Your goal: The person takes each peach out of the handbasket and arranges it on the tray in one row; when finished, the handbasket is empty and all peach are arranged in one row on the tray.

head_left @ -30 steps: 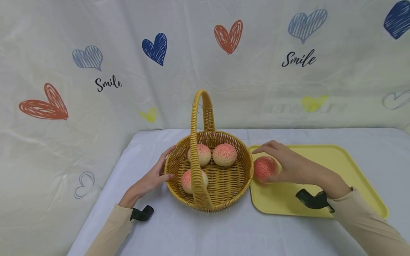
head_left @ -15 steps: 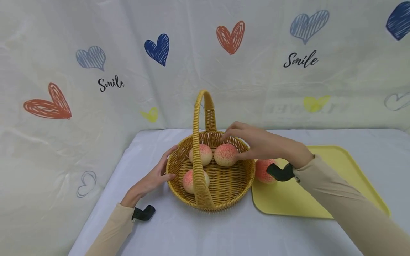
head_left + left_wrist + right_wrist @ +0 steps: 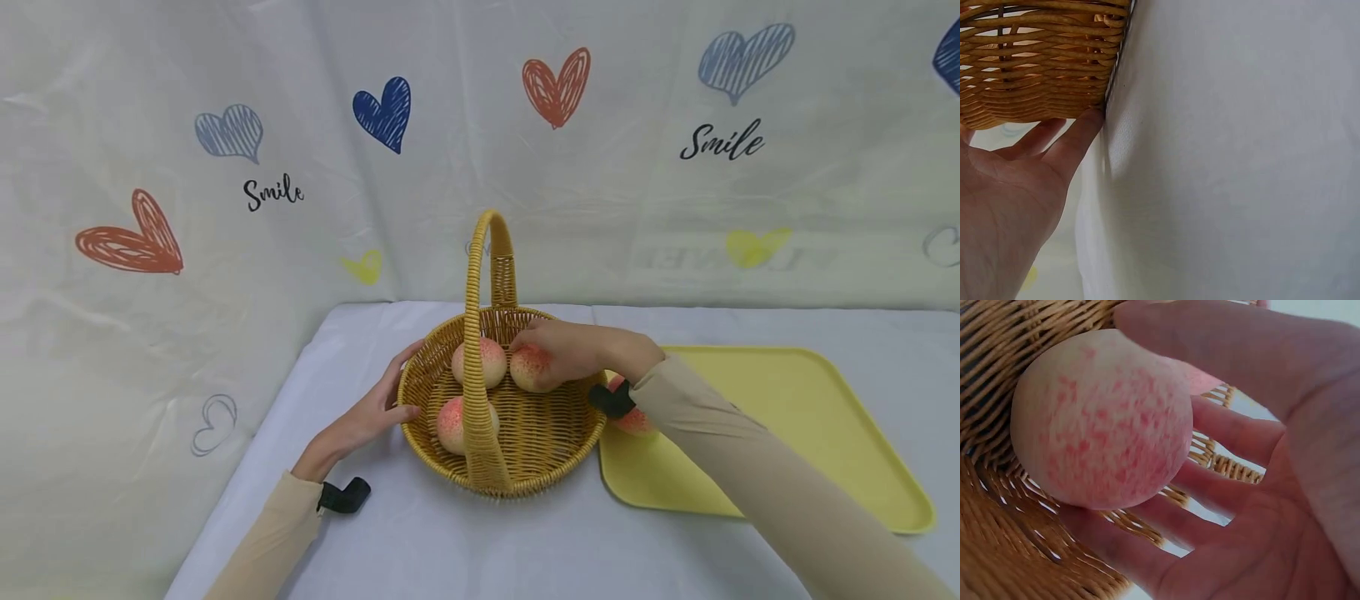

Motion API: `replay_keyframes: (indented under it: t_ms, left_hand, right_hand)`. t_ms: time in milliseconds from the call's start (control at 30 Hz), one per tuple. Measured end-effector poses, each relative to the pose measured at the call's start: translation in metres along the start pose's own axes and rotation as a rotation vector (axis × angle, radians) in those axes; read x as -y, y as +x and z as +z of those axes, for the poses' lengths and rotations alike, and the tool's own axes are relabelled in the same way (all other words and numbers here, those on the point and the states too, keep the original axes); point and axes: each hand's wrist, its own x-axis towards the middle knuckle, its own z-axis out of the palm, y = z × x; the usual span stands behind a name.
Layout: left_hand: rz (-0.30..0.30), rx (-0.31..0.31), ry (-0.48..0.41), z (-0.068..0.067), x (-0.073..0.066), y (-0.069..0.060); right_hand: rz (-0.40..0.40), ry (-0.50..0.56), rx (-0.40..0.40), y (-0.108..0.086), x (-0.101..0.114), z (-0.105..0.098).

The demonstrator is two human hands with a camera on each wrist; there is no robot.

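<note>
A wicker basket with a tall handle holds three pink-and-cream peaches. My left hand grips its left rim, thumb over the edge; in the left wrist view that hand has fingertips against the lower outside of the weave. Inside the basket, my right hand is curled round the back right peach. The right wrist view has this peach between the thumb and spread, bent fingers of the right hand. Beside it lies the back left peach; another peach sits at front left.
A yellow tray lies right of the basket, with one pink peach at its left edge, partly hidden by the right wrist's black mount. Behind the white-covered table hangs a cloth printed with hearts.
My right hand has moved left from the peach on the tray, over the basket rim and down round the back right peach. The left hand keeps its place on the basket; the head view has shifted slightly.
</note>
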Motion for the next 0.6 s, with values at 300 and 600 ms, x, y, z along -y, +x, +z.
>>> replay_keyframes:
  t_ms: [300, 600]
  left_hand:
    - [0.003, 0.003, 0.022, 0.0, 0.0, 0.0]
    - [-0.004, -0.007, 0.036, 0.0, 0.0, 0.0]
  right_hand:
    - [-0.003, 0.0, 0.062, -0.006, 0.007, 0.01]
    - [0.006, -0.018, 0.151, -0.011, 0.019, 0.017]
